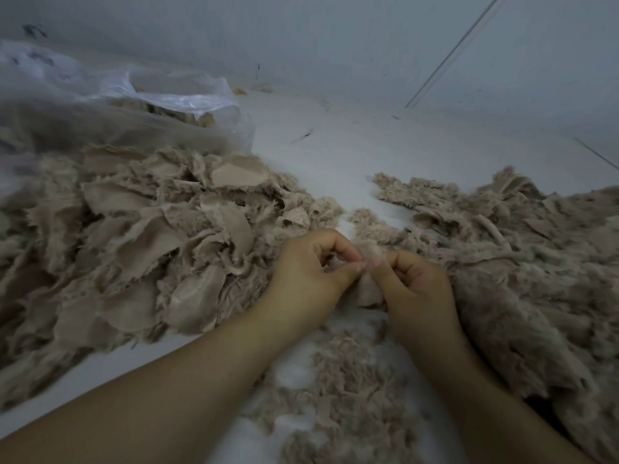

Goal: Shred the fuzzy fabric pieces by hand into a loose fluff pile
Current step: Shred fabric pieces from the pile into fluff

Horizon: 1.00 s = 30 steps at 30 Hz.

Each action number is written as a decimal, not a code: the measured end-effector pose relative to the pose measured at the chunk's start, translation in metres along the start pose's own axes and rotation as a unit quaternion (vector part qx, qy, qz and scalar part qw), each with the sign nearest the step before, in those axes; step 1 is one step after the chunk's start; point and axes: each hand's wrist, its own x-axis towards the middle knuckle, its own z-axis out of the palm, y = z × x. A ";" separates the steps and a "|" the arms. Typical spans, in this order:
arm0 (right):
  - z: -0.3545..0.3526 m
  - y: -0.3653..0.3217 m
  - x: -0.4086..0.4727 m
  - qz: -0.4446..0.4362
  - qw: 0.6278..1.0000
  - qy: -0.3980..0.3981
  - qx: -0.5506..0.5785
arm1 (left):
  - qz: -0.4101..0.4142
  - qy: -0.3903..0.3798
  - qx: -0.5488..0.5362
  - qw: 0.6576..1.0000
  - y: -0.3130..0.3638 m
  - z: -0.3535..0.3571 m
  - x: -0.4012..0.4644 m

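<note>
Both hands meet over the pale floor (335, 155): the left hand (311, 279) and right hand (415, 289) pinch one small fabric scrap (368, 286) between heaps of fuzzy beige pieces (140, 249).

1. Hands: two, left hand (306, 279) and right hand (415, 289).
2. Fabric scrap (368, 289) pinched between them: one.
3. Heaps of fuzzy stuff: three: scrap heap (134, 249), right heap (522, 262), near fluff pile (348, 390).
4. Plastic bag (140, 105): one.
</note>
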 end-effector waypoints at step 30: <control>-0.001 0.003 0.002 0.004 0.999 -0.039 0.035 | -0.136 -0.187 -0.060 0.971 0.010 -0.005 0.002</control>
